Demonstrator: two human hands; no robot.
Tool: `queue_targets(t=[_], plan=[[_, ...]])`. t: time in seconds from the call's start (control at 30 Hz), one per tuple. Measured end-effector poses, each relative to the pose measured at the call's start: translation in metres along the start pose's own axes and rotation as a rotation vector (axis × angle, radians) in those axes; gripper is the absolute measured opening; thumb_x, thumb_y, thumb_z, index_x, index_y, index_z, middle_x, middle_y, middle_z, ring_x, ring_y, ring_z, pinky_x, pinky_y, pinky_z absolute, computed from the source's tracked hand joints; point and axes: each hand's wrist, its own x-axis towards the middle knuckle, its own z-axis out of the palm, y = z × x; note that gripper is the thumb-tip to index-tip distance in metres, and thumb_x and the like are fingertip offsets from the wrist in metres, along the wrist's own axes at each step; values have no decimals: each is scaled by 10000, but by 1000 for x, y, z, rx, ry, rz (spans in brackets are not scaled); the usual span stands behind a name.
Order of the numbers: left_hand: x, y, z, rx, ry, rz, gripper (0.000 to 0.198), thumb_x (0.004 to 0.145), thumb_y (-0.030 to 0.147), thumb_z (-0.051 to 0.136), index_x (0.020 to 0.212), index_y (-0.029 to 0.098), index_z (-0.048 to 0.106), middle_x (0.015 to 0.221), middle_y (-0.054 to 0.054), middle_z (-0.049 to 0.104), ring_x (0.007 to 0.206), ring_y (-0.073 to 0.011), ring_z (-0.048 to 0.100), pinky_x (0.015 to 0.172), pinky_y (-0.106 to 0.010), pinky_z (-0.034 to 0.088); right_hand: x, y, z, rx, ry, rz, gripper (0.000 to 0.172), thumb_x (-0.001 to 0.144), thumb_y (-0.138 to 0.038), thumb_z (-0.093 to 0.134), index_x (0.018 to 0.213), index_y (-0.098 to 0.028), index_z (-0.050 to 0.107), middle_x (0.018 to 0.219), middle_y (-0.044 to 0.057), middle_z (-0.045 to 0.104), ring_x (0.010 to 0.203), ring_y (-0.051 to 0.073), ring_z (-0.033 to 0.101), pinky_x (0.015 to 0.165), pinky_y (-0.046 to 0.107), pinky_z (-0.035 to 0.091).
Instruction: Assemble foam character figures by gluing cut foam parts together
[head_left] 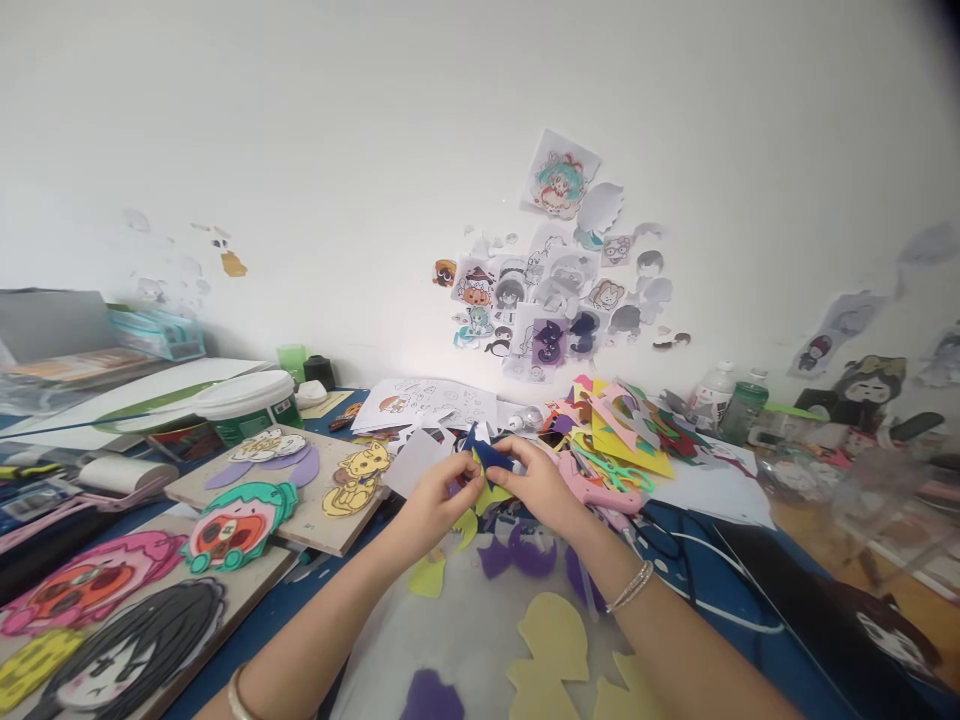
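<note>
In front of me, my left hand [454, 486] and my right hand [531, 478] meet, fingers closed on a small dark blue cut-out piece [491, 455]. A yellow-green piece shows directly under it between the fingers; whether the two are joined I cannot tell. Below the hands, a grey translucent mat [465, 630] bears loose cut-outs. Among these are a purple crescent-like piece [534, 553], a yellow-green scrap [427, 575], a pale yellow shape [555, 640] and another purple piece [433, 697]. Just right of my right hand lies what looks like a pink glue gun [589, 490].
Green-handled scissors [619, 474] rest by a heap of coloured sheets [626, 425]. At left, boards carry finished character cut-outs [240, 525], near a white tub [247, 400]. A white cable [720, 610] crosses the blue table. Bottles [746, 410] stand at right. Drawings [562, 280] cover the wall.
</note>
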Motion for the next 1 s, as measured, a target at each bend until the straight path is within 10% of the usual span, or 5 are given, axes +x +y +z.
queue_targets(t=[0.6,1.0], plan=[[1,2,-8,152,106,63,181,860,246,349,688,213,395,706,6,451,666,-138,440,613,-254,394,5,5,-16,41,261,69,307,779,-450,502,751,-165,614,607,-12,527,575,140,472,546,255,383],[-8,-22,-22,1108,426,670,125,819,150,496,835,247,574,1032,-92,650,956,-241,567,788,-386,396,8,11,-19,146,290,129,346,753,-468,542,910,-177,644,833,34,653,758,184,589,684,301,465]])
